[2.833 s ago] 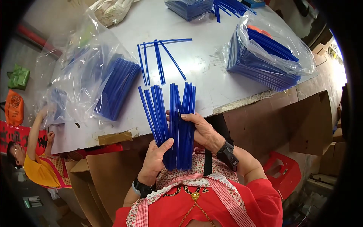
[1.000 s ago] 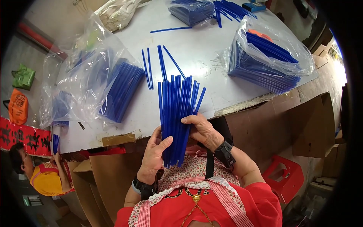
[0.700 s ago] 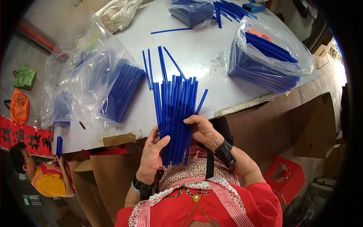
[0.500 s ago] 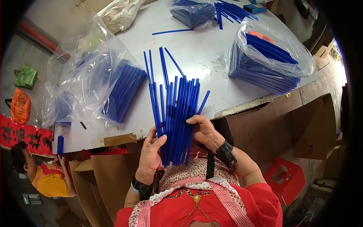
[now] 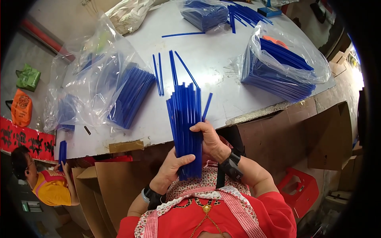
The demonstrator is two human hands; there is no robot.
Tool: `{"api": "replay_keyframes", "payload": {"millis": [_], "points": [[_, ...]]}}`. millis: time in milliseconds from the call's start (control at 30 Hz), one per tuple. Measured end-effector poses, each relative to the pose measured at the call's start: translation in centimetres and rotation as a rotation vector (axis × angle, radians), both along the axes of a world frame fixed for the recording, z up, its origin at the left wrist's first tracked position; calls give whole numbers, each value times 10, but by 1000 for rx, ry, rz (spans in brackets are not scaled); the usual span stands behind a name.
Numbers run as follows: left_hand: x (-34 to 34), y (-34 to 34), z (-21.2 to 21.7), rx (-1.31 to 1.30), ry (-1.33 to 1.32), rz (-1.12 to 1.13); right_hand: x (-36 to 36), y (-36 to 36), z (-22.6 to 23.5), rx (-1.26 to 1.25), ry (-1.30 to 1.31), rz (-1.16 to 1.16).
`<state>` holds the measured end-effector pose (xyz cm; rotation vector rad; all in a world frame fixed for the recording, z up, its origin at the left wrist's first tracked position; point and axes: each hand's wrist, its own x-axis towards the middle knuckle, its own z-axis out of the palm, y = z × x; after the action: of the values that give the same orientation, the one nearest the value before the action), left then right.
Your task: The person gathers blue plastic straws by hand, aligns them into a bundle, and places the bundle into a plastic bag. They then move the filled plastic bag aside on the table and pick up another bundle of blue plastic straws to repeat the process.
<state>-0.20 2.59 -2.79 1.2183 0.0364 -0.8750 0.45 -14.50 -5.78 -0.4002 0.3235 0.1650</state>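
Note:
A thick bundle of blue plastic straws (image 5: 185, 119) stands upright before my chest, its top reaching over the table's near edge. My left hand (image 5: 174, 164) is closed round its lower left side, thumb across the front. Higher on the right side, my right hand (image 5: 208, 139) grips the same bundle, thumb also in front. One straw (image 5: 207, 106) leans out to the right by my right hand. Just beyond the bundle, several loose straws (image 5: 159, 74) lie on the white table (image 5: 214, 59). The fingers behind the bundle are hidden.
Clear bags of blue straws stand on the table: one at left (image 5: 131, 95), one at right (image 5: 278, 75), one at the back (image 5: 204, 16). Cardboard boxes (image 5: 119, 190) and a red plastic stool (image 5: 299, 190) are below. Another person (image 5: 51, 182) at left holds straws.
The spread straws have come together into a tighter bundle. My left hand has moved right and lower round it; my right hand has shifted slightly left.

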Motion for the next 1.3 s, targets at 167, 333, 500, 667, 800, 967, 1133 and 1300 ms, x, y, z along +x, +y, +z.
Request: {"api": "replay_keyframes", "payload": {"millis": [167,333,500,667,800,967,1133,1300], "points": [[-4,-4,-1,-58,33,-51,1,15,39,-385,-151,-134],[9,-12,-3,521,-543,-62,3,27,32,-695,-198,-255],[10,-7,2,220,-628,-57,6,8,36,-580,-204,29],[11,-3,18,-33,-178,165,14,8,33,-253,-213,26],[8,-1,18,34,-201,161,16,13,22,-138,-262,-27],[8,2,17,-45,-175,202,12,9,1,-51,-185,1],[8,0,21,-79,-176,232,9,8,-1,46,-105,-47],[10,3,19,-99,-159,221,8,4,5,167,-124,16]]}}
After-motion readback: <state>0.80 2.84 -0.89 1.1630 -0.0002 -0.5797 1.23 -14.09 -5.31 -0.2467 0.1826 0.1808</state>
